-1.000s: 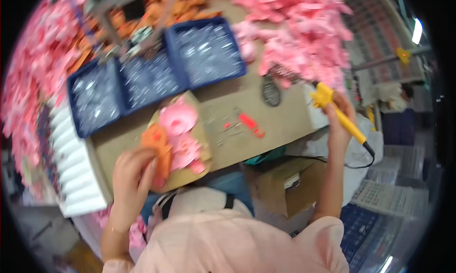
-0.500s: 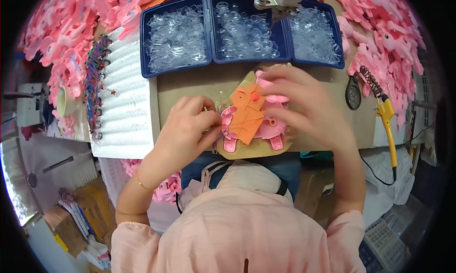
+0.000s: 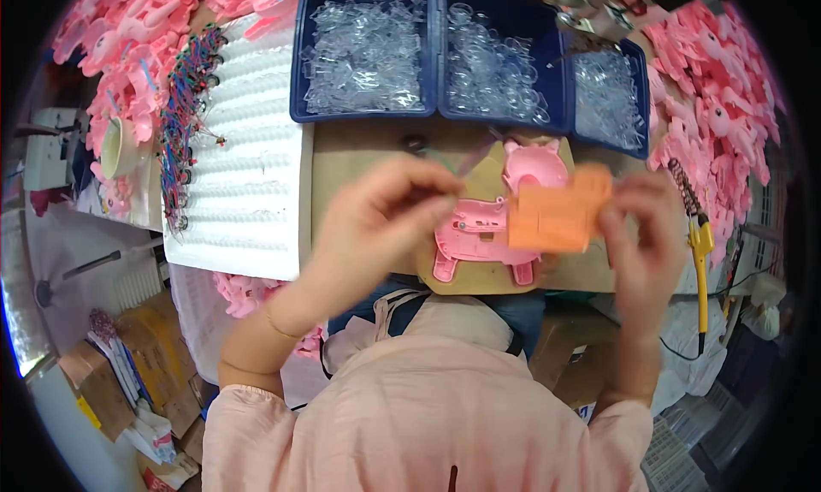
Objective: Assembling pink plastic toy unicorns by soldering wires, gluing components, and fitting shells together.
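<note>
Pink cloth of the person's shirt (image 3: 410, 406) fills the near edge at six o'clock, and both forearms rise from it. At nine o'clock of the picture's middle the left hand (image 3: 376, 214) hangs above the desk (image 3: 359, 158), its fingers (image 3: 432, 184) drawn narrow as if pinching something small; motion blur hides what, so I cannot tell if anything is held. Just to its three o'clock lies a pink plastic toy shell (image 3: 479, 240) on a tan pad (image 3: 475, 278), touching it. The right hand (image 3: 641, 227) sits at three o'clock, its fingers closed on an orange plastic piece (image 3: 556, 218) raised over the shell's right end. Beside that hand, toward four o'clock, a yellow-handled soldering iron (image 3: 701, 261) hangs at the desk edge. A white ridged sheet (image 3: 248, 184) lies at ten o'clock. Farthest, at twelve o'clock, blue trays (image 3: 436, 56) hold clear plastic parts, with heaps of pink toy shells (image 3: 727, 90) at either side.
</note>
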`<action>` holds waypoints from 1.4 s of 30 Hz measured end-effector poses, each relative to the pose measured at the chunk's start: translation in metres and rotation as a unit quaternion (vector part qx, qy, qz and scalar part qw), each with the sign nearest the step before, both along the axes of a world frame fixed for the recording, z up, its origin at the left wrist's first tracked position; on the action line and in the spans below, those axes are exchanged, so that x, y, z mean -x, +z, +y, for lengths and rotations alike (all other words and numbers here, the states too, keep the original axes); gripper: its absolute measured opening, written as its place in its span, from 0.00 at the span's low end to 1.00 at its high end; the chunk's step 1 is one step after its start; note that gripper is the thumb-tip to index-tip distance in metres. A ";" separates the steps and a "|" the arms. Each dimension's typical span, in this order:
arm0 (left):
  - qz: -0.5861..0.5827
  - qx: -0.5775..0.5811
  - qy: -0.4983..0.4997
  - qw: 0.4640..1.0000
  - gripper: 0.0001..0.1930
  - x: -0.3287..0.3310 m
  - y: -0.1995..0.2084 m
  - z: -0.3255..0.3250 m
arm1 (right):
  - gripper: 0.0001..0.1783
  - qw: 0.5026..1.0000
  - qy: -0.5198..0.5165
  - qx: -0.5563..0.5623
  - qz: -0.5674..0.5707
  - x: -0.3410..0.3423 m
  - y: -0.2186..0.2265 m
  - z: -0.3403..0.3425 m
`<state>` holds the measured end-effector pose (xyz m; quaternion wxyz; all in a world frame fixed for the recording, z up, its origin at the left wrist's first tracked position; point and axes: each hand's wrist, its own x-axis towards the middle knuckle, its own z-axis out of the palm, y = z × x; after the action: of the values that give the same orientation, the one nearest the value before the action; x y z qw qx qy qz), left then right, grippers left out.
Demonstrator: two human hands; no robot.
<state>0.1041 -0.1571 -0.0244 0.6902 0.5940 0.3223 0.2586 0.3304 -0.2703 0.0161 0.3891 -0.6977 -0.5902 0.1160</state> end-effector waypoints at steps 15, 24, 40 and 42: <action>0.122 -0.163 0.072 0.976 0.11 0.008 -0.024 -0.044 | 0.23 0.919 0.333 0.192 -0.086 0.052 -0.020 0.048; 0.192 -0.355 0.065 0.913 0.05 0.007 -0.054 -0.039 | 0.11 0.926 0.275 0.109 -0.233 0.064 -0.026 0.039; 0.254 -0.638 -0.134 0.715 0.18 0.028 -0.038 -0.042 | 0.05 0.911 0.325 0.179 -0.181 0.061 -0.027 0.054; 0.262 -0.642 -0.198 0.693 0.18 0.022 -0.022 -0.034 | 0.03 0.925 0.304 0.161 -0.158 0.059 -0.030 0.052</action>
<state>0.0824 -0.1908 -0.0465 0.0633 0.9863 0.1204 0.0932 0.2713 -0.2184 -0.0136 0.1190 -0.5470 -0.8015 0.2103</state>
